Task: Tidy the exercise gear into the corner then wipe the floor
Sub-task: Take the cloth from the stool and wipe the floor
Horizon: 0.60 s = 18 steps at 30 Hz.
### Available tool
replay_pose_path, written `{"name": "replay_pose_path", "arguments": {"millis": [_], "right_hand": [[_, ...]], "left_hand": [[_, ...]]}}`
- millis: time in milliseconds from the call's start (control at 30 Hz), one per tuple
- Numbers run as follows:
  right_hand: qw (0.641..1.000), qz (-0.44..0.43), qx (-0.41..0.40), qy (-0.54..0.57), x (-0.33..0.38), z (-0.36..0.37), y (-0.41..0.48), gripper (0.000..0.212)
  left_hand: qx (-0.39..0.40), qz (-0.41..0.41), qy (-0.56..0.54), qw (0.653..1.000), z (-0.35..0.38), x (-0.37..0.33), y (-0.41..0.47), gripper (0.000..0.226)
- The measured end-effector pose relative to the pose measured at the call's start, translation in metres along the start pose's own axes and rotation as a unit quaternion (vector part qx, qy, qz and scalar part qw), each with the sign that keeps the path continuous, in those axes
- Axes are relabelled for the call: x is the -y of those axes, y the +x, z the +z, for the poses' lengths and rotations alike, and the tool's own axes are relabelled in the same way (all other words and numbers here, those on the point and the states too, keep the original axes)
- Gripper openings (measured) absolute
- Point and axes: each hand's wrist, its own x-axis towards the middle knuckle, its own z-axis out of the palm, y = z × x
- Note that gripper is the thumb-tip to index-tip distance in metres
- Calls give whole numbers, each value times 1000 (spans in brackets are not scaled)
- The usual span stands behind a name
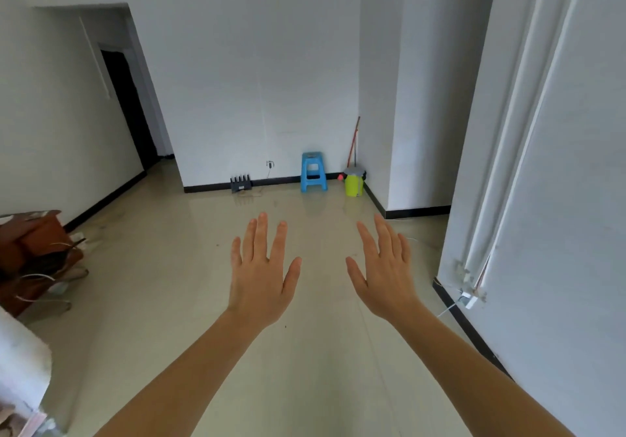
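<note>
My left hand and my right hand are stretched out in front of me over the beige tiled floor, backs up, fingers spread, holding nothing. In the far corner a stick with a red handle leans on the wall above a lime-green bucket with a grey lid. No exercise gear is clearly visible.
A blue plastic stool stands against the far wall, left of the bucket. A black router with a cable sits on the floor. A brown wooden cabinet with loose wires stands at left. A white pillar rises at right; a dark doorway is far left.
</note>
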Motion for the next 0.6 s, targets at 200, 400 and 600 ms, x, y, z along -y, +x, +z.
{"name": "replay_pose_path", "arguments": {"millis": [200, 400, 600], "right_hand": [[1000, 3, 27, 6, -5, 99, 180, 67], [998, -46, 29, 17, 3, 229, 337, 66], [997, -49, 56, -2, 10, 364, 488, 67]], "left_hand": [[-8, -14, 14, 1000, 83, 83, 151, 66], [-21, -37, 9, 999, 196, 182, 271, 66], [-11, -42, 1, 999, 315, 279, 414, 67]]}}
